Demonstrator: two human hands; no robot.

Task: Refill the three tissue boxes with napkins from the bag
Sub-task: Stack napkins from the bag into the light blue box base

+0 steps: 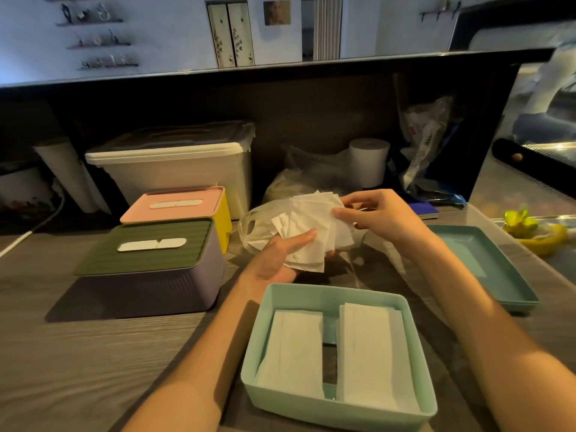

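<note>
An open mint-green tissue box (258, 353) stands near me with two stacks of white napkins inside, side by side. Its teal lid (511, 275) lies upturned to the right. Above the box, my left hand (280, 257) supports a loose fan of white napkins (311, 226) from below, thumb on top. My right hand (380, 216) pinches the fan's right edge. A clear plastic bag (252, 226) lies just behind the napkins. To the left stand a closed purple box with a green lid (149, 260) and, behind it, a yellow box with a pink lid (177, 204).
A large white lidded bin (174, 163) sits at the back left. A white paper roll (367, 163) and crumpled plastic bags (427, 141) stand at the back right. A yellow-green object (530, 229) lies at the far right. A white cable (18, 241) runs along the left edge.
</note>
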